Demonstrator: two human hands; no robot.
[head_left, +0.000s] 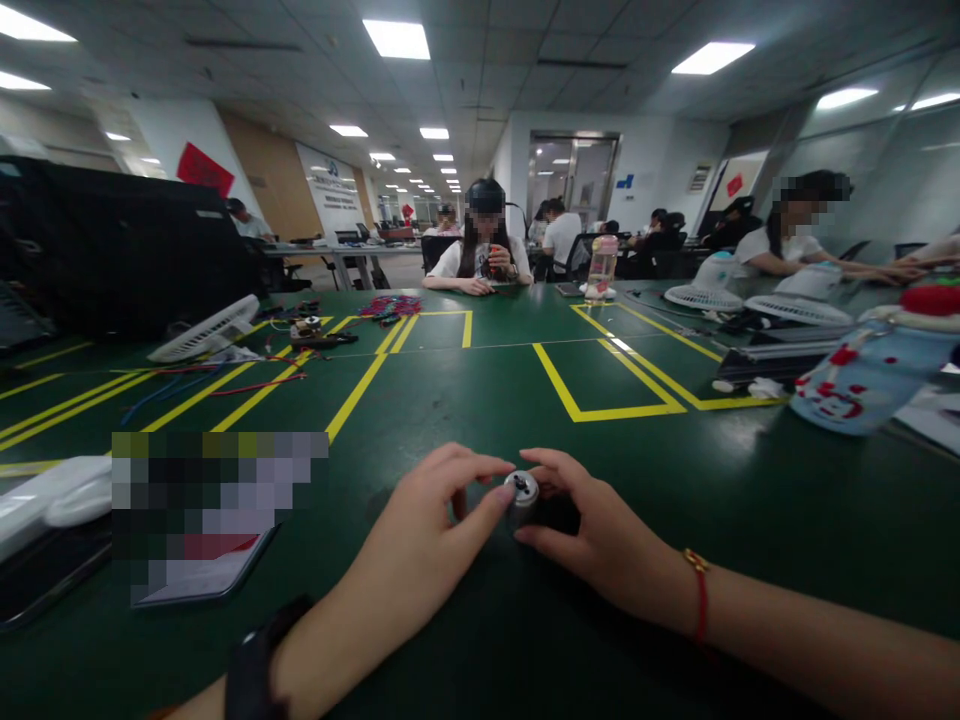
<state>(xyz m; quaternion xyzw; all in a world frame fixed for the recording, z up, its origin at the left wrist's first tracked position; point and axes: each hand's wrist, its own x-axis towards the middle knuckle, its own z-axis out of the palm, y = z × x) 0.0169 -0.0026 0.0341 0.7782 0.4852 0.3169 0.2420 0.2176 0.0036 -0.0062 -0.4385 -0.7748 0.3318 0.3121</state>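
While both my hands are meeting low in the middle of the green desk [480,400], I am holding a small motor [520,497], a short dark cylinder with a silvery end cap, standing on the desk surface between them. My left hand [420,545] is reaching in from the left, and its fingers [501,494] are pressing against the left side of the cap, thumb and forefinger closing on it. My right hand [600,535] is cupping the dark body from the right, its fingers [541,462] curling over the top and its thumb tucking under, so both sets of fingers are clamping on the motor rather than lying apart. As I judge it, I am steadying the body with the right while working at the cap or the little shaft with the left; whether I am turning, pressing or only aligning it, I cannot tell. What comes next seems to be calling for a firm hold on the body and a small, careful twist or push at the cap, keeping the piece upright. Well apart on my left a phone [202,585] is lying flat, and a patterned bottle [862,385] is resting far to my right
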